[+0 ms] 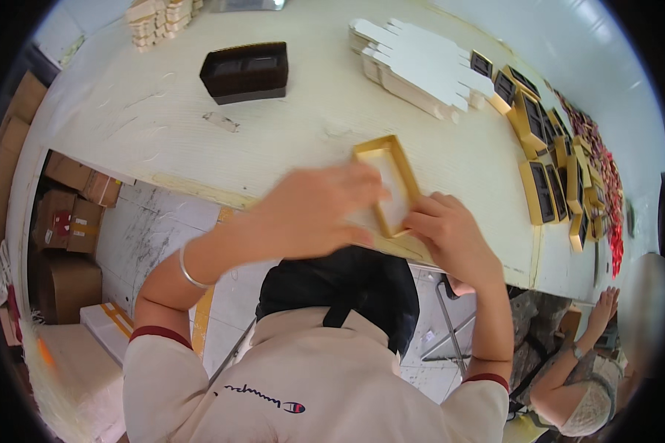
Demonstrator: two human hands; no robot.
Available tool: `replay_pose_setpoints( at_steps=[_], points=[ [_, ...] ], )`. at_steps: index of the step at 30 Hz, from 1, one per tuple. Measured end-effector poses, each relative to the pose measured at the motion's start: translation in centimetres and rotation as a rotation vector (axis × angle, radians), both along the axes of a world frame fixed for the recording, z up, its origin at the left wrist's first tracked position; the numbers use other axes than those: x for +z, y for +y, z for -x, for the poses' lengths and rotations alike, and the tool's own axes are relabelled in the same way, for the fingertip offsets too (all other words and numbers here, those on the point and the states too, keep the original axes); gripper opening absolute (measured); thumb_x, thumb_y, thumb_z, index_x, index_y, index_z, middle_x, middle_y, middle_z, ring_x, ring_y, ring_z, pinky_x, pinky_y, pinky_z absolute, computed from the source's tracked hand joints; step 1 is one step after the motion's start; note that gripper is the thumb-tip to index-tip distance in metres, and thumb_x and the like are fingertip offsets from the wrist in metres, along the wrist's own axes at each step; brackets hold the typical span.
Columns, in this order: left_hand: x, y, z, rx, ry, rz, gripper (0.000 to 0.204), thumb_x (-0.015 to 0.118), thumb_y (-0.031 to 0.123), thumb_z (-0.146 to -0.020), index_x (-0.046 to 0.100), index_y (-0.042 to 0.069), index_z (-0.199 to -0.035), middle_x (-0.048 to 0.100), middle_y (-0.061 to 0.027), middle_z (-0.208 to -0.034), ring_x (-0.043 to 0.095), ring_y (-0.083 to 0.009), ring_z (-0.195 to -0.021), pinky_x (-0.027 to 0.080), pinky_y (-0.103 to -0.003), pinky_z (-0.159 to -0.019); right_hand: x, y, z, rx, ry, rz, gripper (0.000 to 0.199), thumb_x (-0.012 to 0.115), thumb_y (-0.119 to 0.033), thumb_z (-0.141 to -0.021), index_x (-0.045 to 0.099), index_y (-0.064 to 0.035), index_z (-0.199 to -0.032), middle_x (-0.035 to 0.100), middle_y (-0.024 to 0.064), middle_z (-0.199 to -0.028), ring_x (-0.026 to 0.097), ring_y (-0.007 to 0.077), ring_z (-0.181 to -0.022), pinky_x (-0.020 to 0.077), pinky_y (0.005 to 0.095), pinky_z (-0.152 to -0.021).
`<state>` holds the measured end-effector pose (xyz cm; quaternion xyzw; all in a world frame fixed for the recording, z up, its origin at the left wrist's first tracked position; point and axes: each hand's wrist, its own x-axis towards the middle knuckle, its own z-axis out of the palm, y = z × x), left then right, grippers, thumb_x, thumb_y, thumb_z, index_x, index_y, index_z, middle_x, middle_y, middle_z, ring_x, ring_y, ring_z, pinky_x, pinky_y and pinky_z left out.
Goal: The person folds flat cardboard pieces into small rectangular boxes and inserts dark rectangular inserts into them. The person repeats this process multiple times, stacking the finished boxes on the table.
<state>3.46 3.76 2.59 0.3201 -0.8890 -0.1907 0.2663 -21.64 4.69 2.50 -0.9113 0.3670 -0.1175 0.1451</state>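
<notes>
We hold a shallow gold tray (386, 184) at the near desk (162, 118) edge: left hand (310, 210) fingers grasping its left wall, right hand (447, 229) pinching its near corner. It seems empty. Beyond our fingers, bare desk reaches a dark box (245, 71).

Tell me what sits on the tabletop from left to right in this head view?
Stack of pale cartons → dark plastic tray → left hand → gold-rimmed box held by both hands → right hand → fanned white card blanks → rows of gold boxes.
</notes>
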Motion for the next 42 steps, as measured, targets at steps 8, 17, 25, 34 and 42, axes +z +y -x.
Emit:
replay_pose_setpoints(
  at_steps=[8, 17, 25, 34, 42],
  points=[
    [3.5, -9.7, -12.6, 0.558, -0.313, 0.293, 0.028, 0.07, 0.012, -0.08, 0.065, 0.0, -0.105, 0.065, -0.0122, -0.106, 0.059, -0.0315, -0.098, 0.048, -0.038, -0.085, 1.0, -0.6, 1.3, -0.024, -0.079, 0.098, 0.029, 0.067, 0.004, -0.067, 0.065, -0.0033, -0.095, 0.061, 0.0117, -0.114, 0.051, 0.0347, -0.119, 0.0431, 0.0412, -0.097],
    [3.7, -10.7, -12.6, 0.651, -0.299, 0.109, 0.014, 0.072, 0.005, -0.077, 0.06, 0.0, -0.082, 0.059, -0.009, -0.078, 0.058, -0.0235, -0.071, 0.047, -0.033, -0.068, -0.7, 0.4, 1.3, -0.062, -0.168, 0.046, 0.018, 0.075, -0.008, -0.069, 0.059, -0.002, -0.074, 0.06, 0.0153, -0.118, 0.049, 0.0383, -0.123, 0.0434, 0.0434, -0.098],
    [7.2, -7.3, -10.8, 0.228, 0.438, -0.038, 0.027, 0.071, 0.017, -0.087, 0.059, 0.003, -0.106, 0.047, 0.0068, -0.079, 0.048, -0.0033, -0.076, 0.04, -0.018, -0.069, -0.9, -0.4, 2.8, 0.006, -0.31, 0.044, 0.025, 0.07, -0.006, -0.066, 0.061, -0.0029, -0.089, 0.055, 0.0199, -0.129, 0.039, 0.0437, -0.132, 0.0386, 0.0461, -0.105],
    [4.8, -4.0, 1.4, -0.458, 0.211, -1.32, 0.038, 0.068, 0.022, -0.089, 0.056, -0.001, -0.117, 0.067, -0.004, -0.086, 0.057, -0.0056, -0.072, 0.045, -0.021, -0.067, 3.3, 3.3, 1.2, 0.104, -0.161, 0.539, 0.047, 0.075, -0.025, -0.069, 0.066, -0.0183, -0.115, 0.052, 0.0205, -0.131, 0.056, 0.0376, -0.114, 0.0463, 0.0469, -0.096],
    [3.3, -5.0, 1.7, 0.136, -0.132, -0.221, 0.068, 0.079, 0.034, -0.073, 0.05, 0.014, -0.132, 0.06, -0.0044, -0.11, 0.054, -0.013, -0.075, 0.045, -0.027, -0.065, 3.4, 1.1, 5.3, -0.173, -0.236, 0.173, 0.054, 0.076, -0.013, -0.069, 0.064, -0.0123, -0.122, 0.054, 0.0139, -0.106, 0.052, 0.0325, -0.094, 0.0443, 0.0385, -0.084]
  ],
)
